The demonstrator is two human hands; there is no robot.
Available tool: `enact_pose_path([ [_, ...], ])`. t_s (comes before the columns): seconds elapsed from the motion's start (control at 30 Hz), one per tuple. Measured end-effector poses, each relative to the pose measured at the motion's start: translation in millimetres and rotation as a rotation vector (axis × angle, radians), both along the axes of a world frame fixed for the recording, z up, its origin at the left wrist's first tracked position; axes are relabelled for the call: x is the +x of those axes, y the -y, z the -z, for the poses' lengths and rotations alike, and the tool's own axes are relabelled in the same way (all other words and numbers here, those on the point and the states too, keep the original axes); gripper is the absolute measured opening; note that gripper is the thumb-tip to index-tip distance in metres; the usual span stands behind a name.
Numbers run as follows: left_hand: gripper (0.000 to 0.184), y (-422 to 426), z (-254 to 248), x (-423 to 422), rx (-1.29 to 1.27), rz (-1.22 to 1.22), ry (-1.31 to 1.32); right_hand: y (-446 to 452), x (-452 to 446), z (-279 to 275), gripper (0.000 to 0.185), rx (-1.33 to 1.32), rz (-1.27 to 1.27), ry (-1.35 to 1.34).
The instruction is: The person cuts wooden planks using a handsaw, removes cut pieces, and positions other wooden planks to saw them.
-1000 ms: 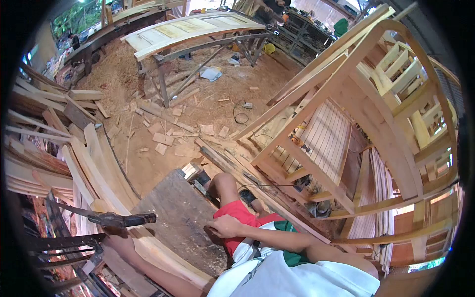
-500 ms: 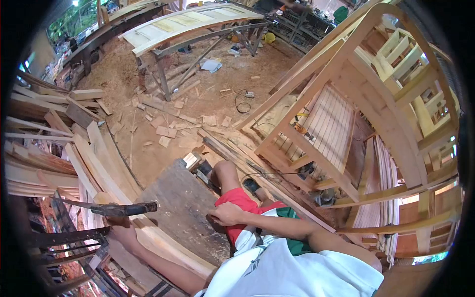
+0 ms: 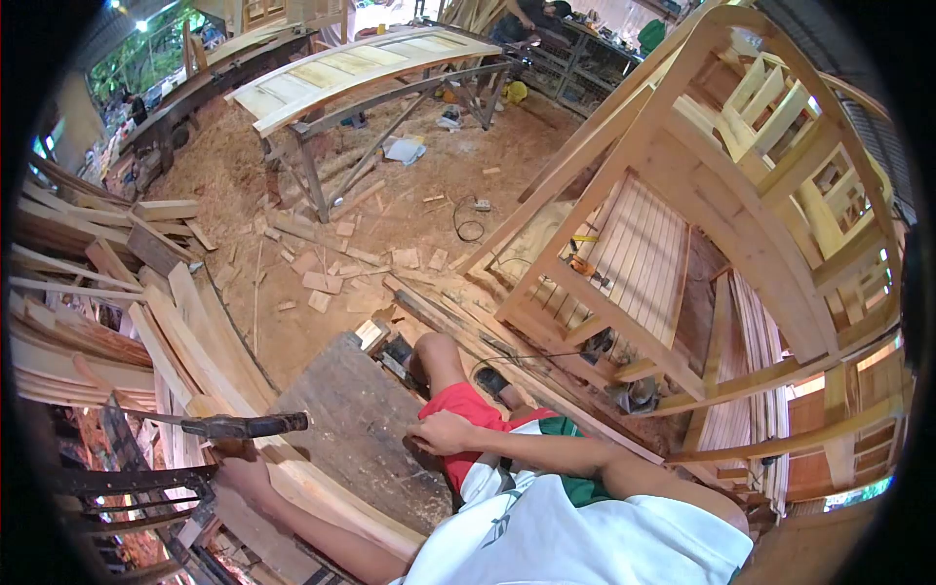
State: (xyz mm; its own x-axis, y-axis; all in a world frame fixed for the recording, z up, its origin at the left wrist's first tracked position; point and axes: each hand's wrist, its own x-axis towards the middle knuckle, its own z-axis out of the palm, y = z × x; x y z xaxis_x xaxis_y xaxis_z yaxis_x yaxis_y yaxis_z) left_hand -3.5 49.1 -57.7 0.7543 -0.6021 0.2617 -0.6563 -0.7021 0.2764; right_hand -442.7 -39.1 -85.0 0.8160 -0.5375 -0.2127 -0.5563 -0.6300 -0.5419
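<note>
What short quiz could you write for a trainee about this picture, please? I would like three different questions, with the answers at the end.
1. Multiple choice: What does the left hand hold?
A) a cup
B) a tool with a dark head
C) a paint brush

2. True or false: The right hand is close to the red shorts.

3. Fill in the missing word: Small wood pieces lie on the ____ beyond the flat board.

Key: 1. B; 2. True; 3. ground
</note>
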Motion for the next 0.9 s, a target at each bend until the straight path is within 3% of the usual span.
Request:
enact_pose_path([
  [0.1,0.076,0,-6,-7,-0.040,0.010,0.016,2,-4,0,0.023,0.030,0.052,0.098],
  [0.17,0.075,2,-17,-16,-0.015,-0.008,-0.023,2,-4,7,0.022,0.068,0.154,0.327],
  [0.27,0.075,4,-28,-25,0.008,-0.022,-0.055,20,0,-38,0.022,0.130,0.385,0.509],
  [0.3,0.075,2,-29,-26,0.014,-0.027,-0.068,53,3,-52,0.020,-0.207,0.335,0.542],
  [0.37,0.075,4,-31,-28,0.046,-0.025,-0.094,97,10,-142,0.012,-0.150,0.433,0.597],
  [0.4,0.075,6,-32,-29,0.052,-0.029,-0.107,158,4,-135,0.008,-0.415,0.336,0.636],
  [0.43,0.075,9,-33,-28,0.055,-0.027,-0.109,182,16,-208,0.007,-0.583,0.382,0.850],
  [0.47,0.075,11,-35,-27,0.052,-0.027,-0.111,188,21,-276,0.008,-0.617,0.569,0.864],
  [0.5,0.075,12,-36,-28,0.050,-0.030,-0.112,199,25,-324,0.011,-0.874,0.525,1.065],
  [0.57,0.075,11,-37,-30,0.055,-0.042,-0.124,179,26,-385,0.013,-0.579,0.489,1.470],
  [0.7,0.075,8,-42,-33,0.065,-0.048,-0.142,165,21,-374,0.013,-0.528,0.335,1.531],
  [0.77,0.075,7,-44,-31,0.071,-0.043,-0.152,153,13,-336,0.012,-0.249,0.550,1.165],
  [0.9,0.075,0,-43,-27,0.077,-0.054,-0.168,120,13,-322,0.012,-0.493,0.417,1.335],
])
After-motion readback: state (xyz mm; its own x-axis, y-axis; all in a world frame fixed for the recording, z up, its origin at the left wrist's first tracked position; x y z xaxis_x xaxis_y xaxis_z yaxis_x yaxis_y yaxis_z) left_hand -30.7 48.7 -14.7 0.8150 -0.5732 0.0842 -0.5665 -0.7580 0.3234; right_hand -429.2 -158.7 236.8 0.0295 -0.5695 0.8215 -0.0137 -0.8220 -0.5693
